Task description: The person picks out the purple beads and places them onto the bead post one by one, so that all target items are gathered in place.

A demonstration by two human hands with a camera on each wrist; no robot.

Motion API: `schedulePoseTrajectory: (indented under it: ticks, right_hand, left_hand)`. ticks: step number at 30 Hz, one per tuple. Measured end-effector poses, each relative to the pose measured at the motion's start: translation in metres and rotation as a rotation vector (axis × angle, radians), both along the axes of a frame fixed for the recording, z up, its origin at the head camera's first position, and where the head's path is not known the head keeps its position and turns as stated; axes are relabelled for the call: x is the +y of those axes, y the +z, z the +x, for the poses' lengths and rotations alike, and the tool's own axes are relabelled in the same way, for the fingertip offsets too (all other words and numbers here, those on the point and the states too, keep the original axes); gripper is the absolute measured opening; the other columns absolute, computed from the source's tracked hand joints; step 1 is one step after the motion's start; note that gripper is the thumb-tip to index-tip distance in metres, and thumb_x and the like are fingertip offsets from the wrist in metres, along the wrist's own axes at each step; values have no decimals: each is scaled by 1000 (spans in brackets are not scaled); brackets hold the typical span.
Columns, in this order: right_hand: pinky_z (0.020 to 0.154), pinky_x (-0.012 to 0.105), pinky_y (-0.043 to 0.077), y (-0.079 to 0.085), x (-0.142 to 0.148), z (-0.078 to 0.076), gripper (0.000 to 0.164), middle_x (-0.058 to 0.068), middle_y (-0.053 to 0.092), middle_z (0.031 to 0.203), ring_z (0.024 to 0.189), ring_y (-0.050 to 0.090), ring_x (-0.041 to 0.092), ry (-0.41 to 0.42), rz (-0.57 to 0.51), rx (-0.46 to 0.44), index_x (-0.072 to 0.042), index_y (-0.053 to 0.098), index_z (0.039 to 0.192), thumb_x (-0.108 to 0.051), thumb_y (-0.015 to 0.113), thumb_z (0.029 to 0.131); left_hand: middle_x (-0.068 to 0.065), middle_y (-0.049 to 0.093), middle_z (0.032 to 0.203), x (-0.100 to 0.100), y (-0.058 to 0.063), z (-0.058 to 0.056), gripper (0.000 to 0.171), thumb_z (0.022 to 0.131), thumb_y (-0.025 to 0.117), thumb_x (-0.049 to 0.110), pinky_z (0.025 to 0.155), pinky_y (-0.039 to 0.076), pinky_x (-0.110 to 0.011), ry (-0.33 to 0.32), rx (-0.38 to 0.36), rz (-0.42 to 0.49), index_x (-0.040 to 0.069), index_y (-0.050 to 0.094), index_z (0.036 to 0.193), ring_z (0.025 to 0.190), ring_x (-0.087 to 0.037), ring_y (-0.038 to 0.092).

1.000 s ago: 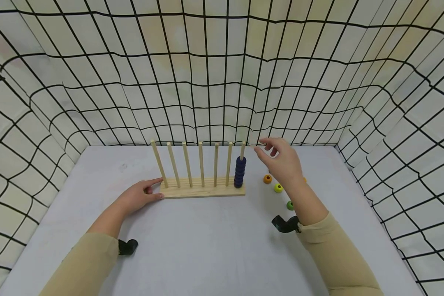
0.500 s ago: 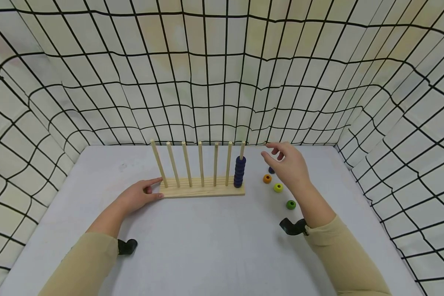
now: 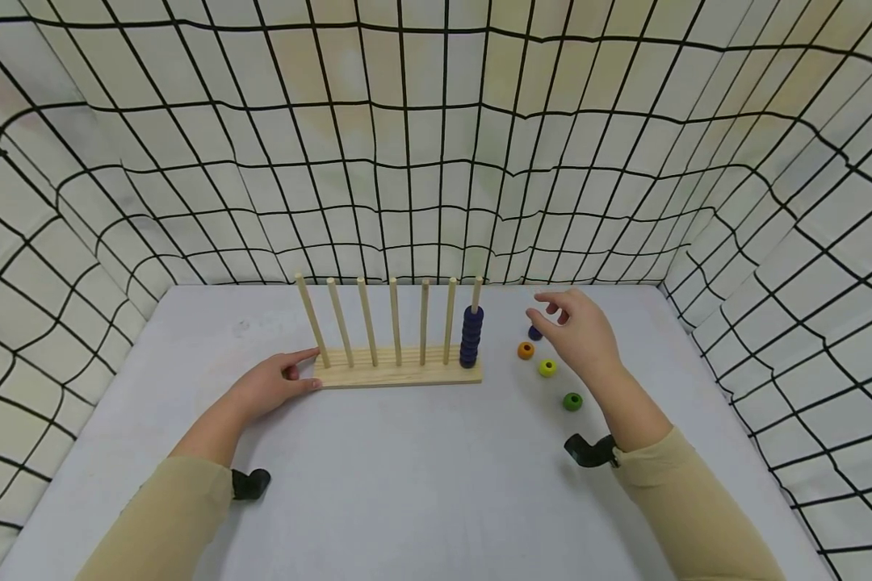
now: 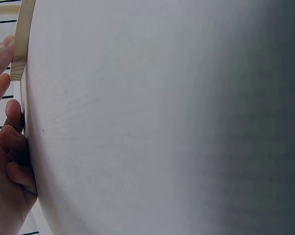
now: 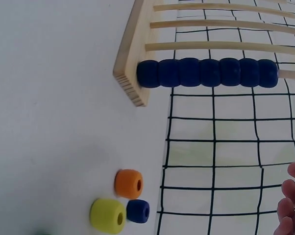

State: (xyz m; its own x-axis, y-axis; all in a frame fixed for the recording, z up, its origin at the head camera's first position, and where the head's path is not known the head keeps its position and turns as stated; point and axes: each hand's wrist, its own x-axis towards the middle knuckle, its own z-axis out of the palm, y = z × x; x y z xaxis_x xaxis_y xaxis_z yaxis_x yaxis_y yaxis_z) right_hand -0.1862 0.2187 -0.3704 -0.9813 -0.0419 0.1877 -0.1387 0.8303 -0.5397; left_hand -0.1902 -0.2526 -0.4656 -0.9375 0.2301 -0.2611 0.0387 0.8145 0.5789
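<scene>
A wooden abacus stand (image 3: 400,376) with several upright pegs stands on the white table. Dark blue beads (image 3: 470,339) are stacked on its rightmost peg; the other pegs are bare. My left hand (image 3: 272,386) holds the left end of the base, thumb at the front edge and index finger at the back. To the right of the stand, my right hand (image 3: 580,332) hovers with loosely bent fingers (image 5: 294,196) and nothing between them. Near it lie loose beads: dark blue (image 3: 535,332), orange (image 3: 526,350), yellow (image 3: 548,368) and green (image 3: 572,401). The hand partly covers the dark blue one.
A black grid on white cloth (image 3: 436,194) rises behind the table and at both sides. Black wrist mounts (image 3: 590,450) stick out from the tan sleeves (image 3: 686,504). The white table surface (image 3: 407,476) stretches in front of the stand.
My right hand has drawn away from the rightmost peg, moving right and slightly toward me. The loose dark blue and green beads show more fully. My left hand stays on the base.
</scene>
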Motion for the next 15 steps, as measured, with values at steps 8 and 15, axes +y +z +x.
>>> schedulePoseTrajectory:
  ticks: [8,15]
  right_hand:
    - [70,37,43,-15,10,-1,41,8,61,106,91,52,25,11,67,-58,-14,66,130,-37,65,96]
    - [71,38,44,-29,18,-4,40,9,62,109,94,53,26,15,98,-93,-14,66,130,-36,64,97]
  left_hand:
    - [-5,48,86,0,0,0,75,90,69,49,69,34,-37,7,-7,-1,13,44,151,77,-20,44]
    - [-5,48,87,0,0,0,74,91,70,47,68,34,-36,10,-12,0,13,44,151,77,-21,44]
